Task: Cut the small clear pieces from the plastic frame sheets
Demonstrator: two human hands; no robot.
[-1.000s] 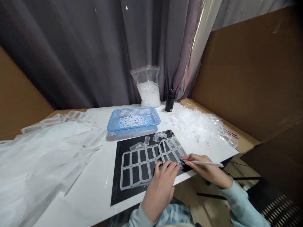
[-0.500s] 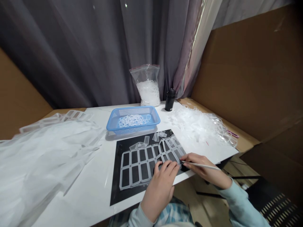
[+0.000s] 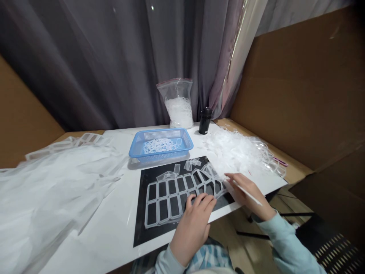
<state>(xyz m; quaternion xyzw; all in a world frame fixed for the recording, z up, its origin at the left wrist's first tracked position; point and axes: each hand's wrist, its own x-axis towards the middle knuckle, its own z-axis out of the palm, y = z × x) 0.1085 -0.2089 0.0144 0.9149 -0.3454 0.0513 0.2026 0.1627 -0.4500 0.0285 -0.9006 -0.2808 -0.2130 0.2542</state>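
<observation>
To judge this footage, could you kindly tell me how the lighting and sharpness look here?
In the head view, the wide lens bows the edges of the white table; light is soft and even, with a faint shadow below the blue basket; the right hand looks slightly blurred.

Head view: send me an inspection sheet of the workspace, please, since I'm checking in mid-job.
Surface: white tabletop with a black mat on it.
Job's things: clear plastic grid lying on the mat, loose pieces beyond it.
Clutter: blue basket of plastic strips, zip bag of scraps, black bottle, scrap pile, large plastic sheet.
Grippers: left hand flat on the grid; right hand holds a white stick-like tool.
Cables: nothing seen.
Surroundings: grey curtain, cardboard wall.
</observation>
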